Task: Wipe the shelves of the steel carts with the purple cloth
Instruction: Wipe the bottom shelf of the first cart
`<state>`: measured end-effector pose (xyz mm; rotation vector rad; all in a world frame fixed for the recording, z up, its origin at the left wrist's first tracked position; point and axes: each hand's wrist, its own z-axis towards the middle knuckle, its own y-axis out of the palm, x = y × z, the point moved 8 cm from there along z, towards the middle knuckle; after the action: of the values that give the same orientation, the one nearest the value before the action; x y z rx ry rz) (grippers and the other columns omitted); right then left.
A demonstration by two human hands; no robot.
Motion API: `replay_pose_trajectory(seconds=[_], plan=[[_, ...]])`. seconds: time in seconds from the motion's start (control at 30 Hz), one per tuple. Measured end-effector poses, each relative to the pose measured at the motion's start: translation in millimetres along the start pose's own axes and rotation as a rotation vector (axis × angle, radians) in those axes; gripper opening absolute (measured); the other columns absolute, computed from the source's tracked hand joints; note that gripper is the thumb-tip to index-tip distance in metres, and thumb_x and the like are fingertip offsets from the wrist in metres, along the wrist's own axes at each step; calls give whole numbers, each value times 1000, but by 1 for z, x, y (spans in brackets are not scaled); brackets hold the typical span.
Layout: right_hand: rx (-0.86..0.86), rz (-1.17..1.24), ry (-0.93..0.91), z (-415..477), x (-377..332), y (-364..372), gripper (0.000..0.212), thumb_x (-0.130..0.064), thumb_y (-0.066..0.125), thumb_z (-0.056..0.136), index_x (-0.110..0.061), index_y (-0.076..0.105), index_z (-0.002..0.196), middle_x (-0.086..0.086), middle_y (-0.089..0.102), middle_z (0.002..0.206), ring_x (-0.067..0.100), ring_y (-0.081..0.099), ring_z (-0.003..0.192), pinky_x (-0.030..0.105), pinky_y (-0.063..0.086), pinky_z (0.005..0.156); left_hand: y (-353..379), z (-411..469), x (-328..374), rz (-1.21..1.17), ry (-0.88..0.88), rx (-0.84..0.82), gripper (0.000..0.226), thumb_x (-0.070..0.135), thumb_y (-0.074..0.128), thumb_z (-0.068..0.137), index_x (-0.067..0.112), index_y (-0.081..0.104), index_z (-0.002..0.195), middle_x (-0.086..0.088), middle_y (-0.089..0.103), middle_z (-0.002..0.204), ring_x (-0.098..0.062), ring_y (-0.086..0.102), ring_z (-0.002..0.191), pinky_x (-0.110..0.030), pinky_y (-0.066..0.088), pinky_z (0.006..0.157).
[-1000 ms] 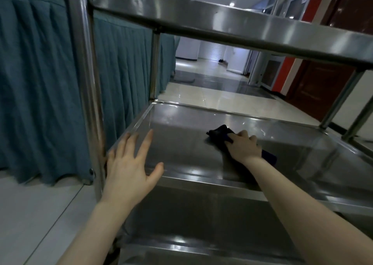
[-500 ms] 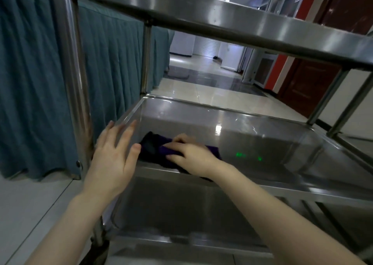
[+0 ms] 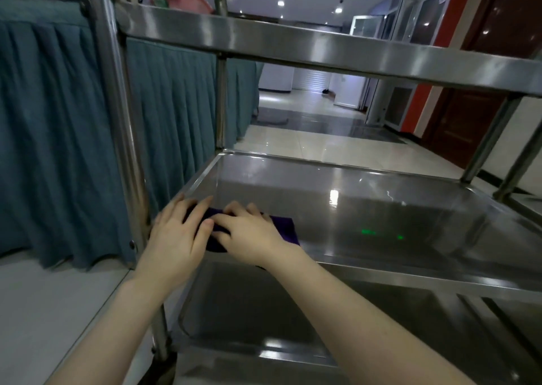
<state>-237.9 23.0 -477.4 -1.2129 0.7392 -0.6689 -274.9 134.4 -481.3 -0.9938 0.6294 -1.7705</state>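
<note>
— Where was the purple cloth (image 3: 286, 229)?

— On the middle shelf (image 3: 381, 208), at its 8 o'clock corner. The right hand (image 3: 249, 235) curled its fingers into the fabric. The left hand (image 3: 176, 232), fingers straight, pressed the cloth's 9 o'clock end.

— Why both?

— Probably to regather it for another pass.

The purple cloth (image 3: 284, 228) is being dragged to the near-left corner of the shelf (image 3: 381, 208), and the left hand (image 3: 176, 233) is being laid on it.
</note>
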Motion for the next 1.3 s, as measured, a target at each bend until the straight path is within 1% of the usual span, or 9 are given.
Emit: replay_pose_trajectory(seconds=[0.13,0.27,0.37,0.6,0.77,0.93,1.1,1.17,1.3], plan=[[23,34,39,-42,56,-14,37,-51,37,97,-45,45,133,-5,44,141,29,42,124,46,38,101,4,-1,1,58,26,-30,62,52,17,96,20,43,142,-10,49,139,-30,30,139,-53,30,111],[42,-30,357,-116,172,-41,37,-49,40,98,-43,46,134,-4,43,141,28,42,123,41,40,99,7,-2,0,137,-27,-53,65,56,17,93,21,45,141,-8,50,138,-29,33,138,-54,31,109],[118,-277,548,-147,189,-52,39,-49,35,98,-41,42,136,-1,43,139,31,42,121,42,38,96,14,-8,11,268,-49,-44,62,55,20,91,24,56,131,-3,57,132,-25,39,135,-52,29,107],[164,-96,146,-74,53,-20,34,-40,36,100,-30,48,129,4,44,136,33,37,123,53,28,98,29,-13,66,89,-102,114,51,41,26,93,20,58,127,-4,59,127,-24,45,128,-45,29,95],[186,-64,139,-117,118,-40,37,-49,36,97,-39,46,131,0,48,134,31,41,119,46,34,94,45,-1,110,48,-121,115,51,48,31,91,18,57,123,-9,58,121,-29,47,119,-47,38,91],[280,-269,420,-220,240,-77,36,-55,37,94,-43,55,123,-7,59,120,29,55,104,38,40,77,87,21,195,98,138,-52,48,48,46,82,20,64,116,-7,61,121,-31,49,122,-46,41,97],[154,-298,873,-270,336,-102,42,-50,32,96,-43,40,136,-4,42,139,30,43,121,42,41,94,115,34,237,-21,168,-119,38,37,57,86,26,58,123,1,54,128,-22,41,126,-36,37,103],[168,-304,806,-245,310,-95,37,-46,35,96,-41,42,133,-3,43,138,29,41,122,42,38,93,118,35,236,-12,145,-116,39,33,58,86,25,57,124,0,52,129,-23,39,128,-36,35,104],[214,-159,336,-154,192,-54,37,-36,45,92,-34,49,130,1,46,136,33,41,121,47,33,95,116,35,228,-90,154,-113,41,15,55,84,16,57,125,-8,53,129,-31,40,129,-40,34,104]])
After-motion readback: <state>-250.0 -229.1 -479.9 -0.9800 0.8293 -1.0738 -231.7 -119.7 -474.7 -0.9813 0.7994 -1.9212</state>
